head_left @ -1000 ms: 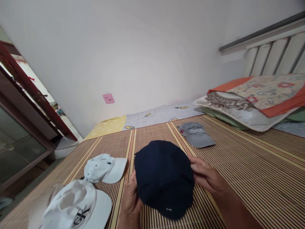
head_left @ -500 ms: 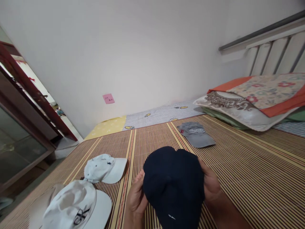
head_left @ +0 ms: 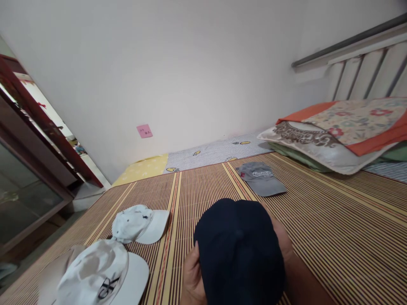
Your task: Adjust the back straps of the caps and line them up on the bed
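A dark navy cap (head_left: 240,250) is held above the striped mat, its crown facing up. My left hand (head_left: 193,273) grips its left edge, thumb on the outside. Around the cap's right side is my right hand (head_left: 281,239), its fingertips hidden behind the fabric. On the mat to the left lie a small white cap (head_left: 135,223) and, nearer, a white cap with black letters (head_left: 95,271). A beige cap (head_left: 54,271) is partly hidden behind the lettered one. A grey cap (head_left: 262,178) rests on the mat beyond the navy cap.
The striped mat (head_left: 333,216) covers the bed beside a white wall (head_left: 203,76). Pillows with a floral cover (head_left: 356,123) are stacked at the right, near a radiator (head_left: 375,72). A pink note (head_left: 144,131) is on the wall. A dark red door frame (head_left: 47,123) stands left.
The navy cap has tilted and shifted slightly right, and its small white mark no longer shows. My left hand has moved right and down with it. The other caps remain in place.
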The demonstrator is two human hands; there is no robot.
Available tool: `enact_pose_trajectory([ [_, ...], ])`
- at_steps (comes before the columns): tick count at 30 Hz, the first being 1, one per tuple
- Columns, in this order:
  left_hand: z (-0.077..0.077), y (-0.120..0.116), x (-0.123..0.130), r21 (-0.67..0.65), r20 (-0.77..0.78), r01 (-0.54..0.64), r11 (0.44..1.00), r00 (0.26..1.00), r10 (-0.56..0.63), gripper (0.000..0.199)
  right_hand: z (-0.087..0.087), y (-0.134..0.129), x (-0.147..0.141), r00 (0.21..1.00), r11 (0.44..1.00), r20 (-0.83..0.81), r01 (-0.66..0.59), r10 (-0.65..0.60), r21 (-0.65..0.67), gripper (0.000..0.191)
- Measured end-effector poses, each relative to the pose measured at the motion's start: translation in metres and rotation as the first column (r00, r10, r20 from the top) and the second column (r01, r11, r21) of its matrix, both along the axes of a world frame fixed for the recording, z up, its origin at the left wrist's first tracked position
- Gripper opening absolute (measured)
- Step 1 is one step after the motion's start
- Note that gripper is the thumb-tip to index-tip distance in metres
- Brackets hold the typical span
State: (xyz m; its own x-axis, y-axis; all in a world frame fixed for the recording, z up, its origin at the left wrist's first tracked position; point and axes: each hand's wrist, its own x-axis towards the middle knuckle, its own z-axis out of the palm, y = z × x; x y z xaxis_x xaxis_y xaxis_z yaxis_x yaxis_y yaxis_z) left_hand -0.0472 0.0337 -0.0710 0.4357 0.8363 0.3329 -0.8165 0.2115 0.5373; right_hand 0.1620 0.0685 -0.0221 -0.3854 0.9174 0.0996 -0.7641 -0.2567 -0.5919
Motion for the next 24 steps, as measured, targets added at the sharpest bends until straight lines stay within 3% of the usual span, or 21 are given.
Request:
enact_pose_trajectory([
  [5,0.016,-0.001,0.003,-0.139,-0.136,0.087,0.986,0.985,-0.107,0.046,-0.005,0.0,-0.002,0.998,0.995,0.023,-0.062,0.06,0.077,0.062],
  [8,0.009,0.005,-0.005,-0.145,-0.155,0.049,0.988,0.985,-0.072,0.053,-0.016,0.0,-0.005,0.997,0.991,0.015,-0.081,0.08,0.106,0.069],
  [12,-0.005,0.009,-0.014,-0.169,-0.2,-0.012,0.986,0.98,-0.022,0.059,-0.028,0.0,-0.011,0.964,0.964,0.025,-0.265,0.264,0.037,0.058],
  [18,0.001,0.007,-0.009,-0.253,-0.136,0.018,0.967,0.989,-0.054,0.086,-0.024,0.002,-0.017,0.942,0.942,-0.031,-0.334,0.334,-0.012,0.061],
  [21,0.002,0.003,-0.005,-0.209,-0.098,-0.022,0.978,0.995,0.002,0.078,-0.018,0.003,-0.017,0.954,0.955,-0.025,-0.298,0.298,0.001,0.066],
  [24,0.004,-0.001,-0.003,-0.146,-0.096,0.028,0.989,0.995,-0.042,0.058,-0.011,0.003,-0.015,0.972,0.973,-0.027,-0.232,0.232,0.008,0.065],
])
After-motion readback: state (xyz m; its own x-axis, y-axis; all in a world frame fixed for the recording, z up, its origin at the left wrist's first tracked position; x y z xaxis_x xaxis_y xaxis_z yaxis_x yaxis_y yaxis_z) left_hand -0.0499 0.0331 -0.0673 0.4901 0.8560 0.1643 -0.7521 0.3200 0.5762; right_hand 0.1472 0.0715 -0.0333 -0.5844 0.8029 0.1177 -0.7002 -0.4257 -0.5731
